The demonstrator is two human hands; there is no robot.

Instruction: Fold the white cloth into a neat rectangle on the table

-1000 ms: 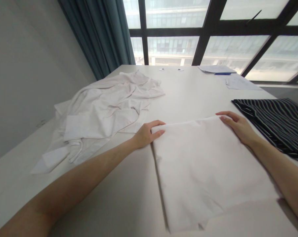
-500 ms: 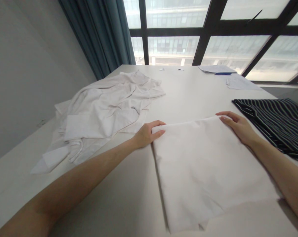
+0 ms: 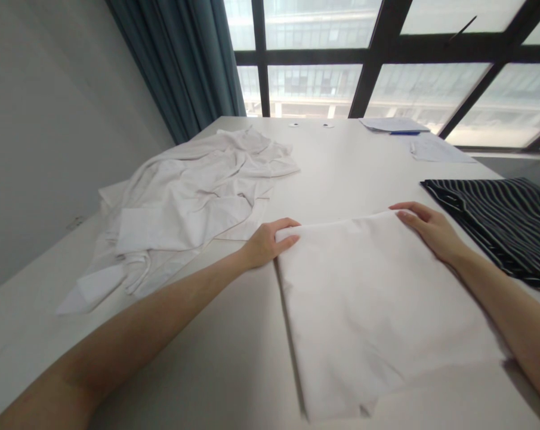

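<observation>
A folded white cloth (image 3: 363, 286) lies nearest, flat on the table (image 3: 234, 352). At its far left corner, the left hand (image 3: 264, 243) grips the edge between thumb and fingers. At its far right corner, the right hand (image 3: 429, 229) pinches the edge likewise, thumb on top. To the right of the cloth, just past the right forearm, is a striped cloth (image 3: 506, 221). Left of the cloth and reaching farther back sits a rumpled pile of white clothes (image 3: 198, 191). Well beyond the cloth are papers (image 3: 442, 150), then a window (image 3: 314, 89).
</observation>
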